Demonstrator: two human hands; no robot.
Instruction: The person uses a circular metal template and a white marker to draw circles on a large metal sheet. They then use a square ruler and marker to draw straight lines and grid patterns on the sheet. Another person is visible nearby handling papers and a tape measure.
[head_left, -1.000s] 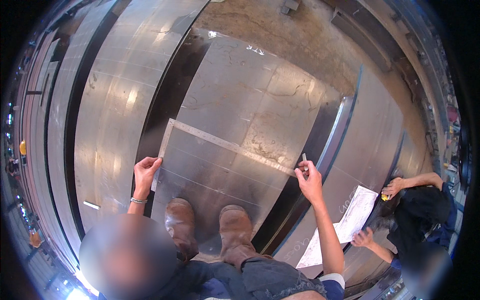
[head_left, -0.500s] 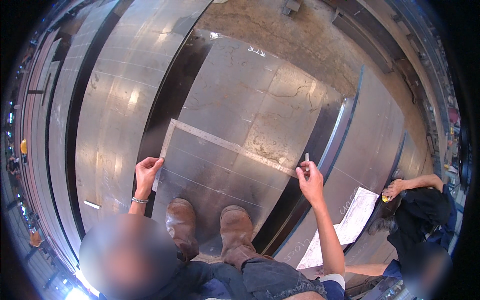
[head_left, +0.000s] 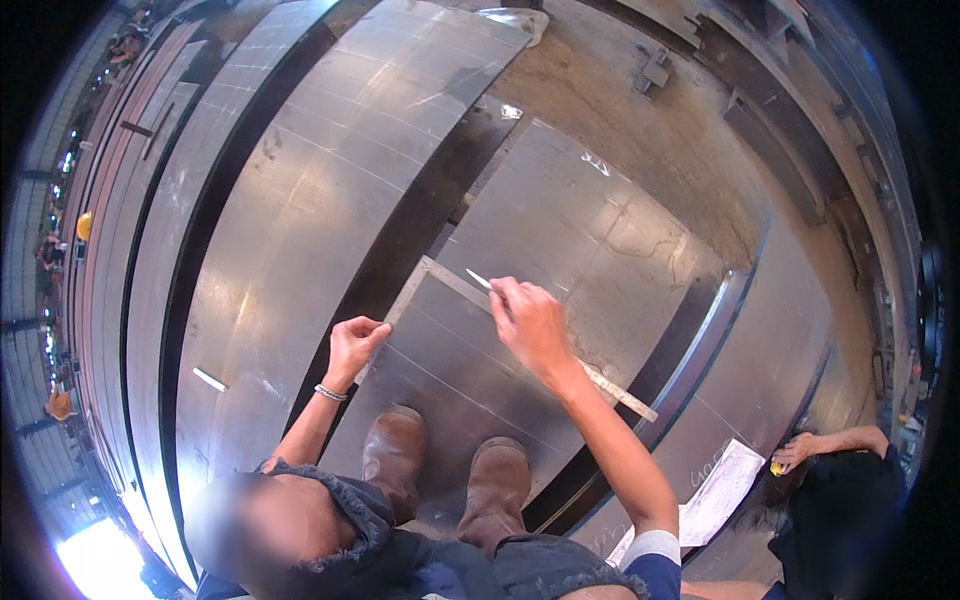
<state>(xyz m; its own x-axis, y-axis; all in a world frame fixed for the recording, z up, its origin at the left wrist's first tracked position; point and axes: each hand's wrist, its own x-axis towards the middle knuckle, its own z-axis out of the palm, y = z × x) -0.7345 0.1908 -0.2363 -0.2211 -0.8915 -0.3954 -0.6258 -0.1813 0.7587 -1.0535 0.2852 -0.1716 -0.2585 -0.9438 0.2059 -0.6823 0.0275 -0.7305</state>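
Closest to me are the person's dark, frayed trousers (head_left: 560,570), and just beyond them 2 brown boots (head_left: 395,455) planted on a grey metal plate (head_left: 560,205). The left hand (head_left: 358,347), with a bracelet (head_left: 330,393) at its wrist, has thumb and fingertips pinched on the short arm of an L-shaped metal square (head_left: 407,300). The square lies on the plate beyond the boots, its corner pointing away from the person. Its long arm runs off to the right, passing beneath the right hand (head_left: 533,325) and forearm, and its tip shows again on the far side. That hand is curled around a slim white stick (head_left: 478,279), whose point juts out to the left, near the square's corner; I can't tell whether it touches the metal. Thin pale lines cross the plate inside the square's angle.

Over on the left, a small white bar (head_left: 210,379) lies on the neighbouring plate (head_left: 270,290). To the right, paper sheets (head_left: 725,490) lie near a co-worker's hand (head_left: 797,452), which is closed around something yellow (head_left: 777,467), too small to make out. Farthest off, past the plate's end, a metal block (head_left: 652,72) sits on the brown, dusty floor (head_left: 590,95).
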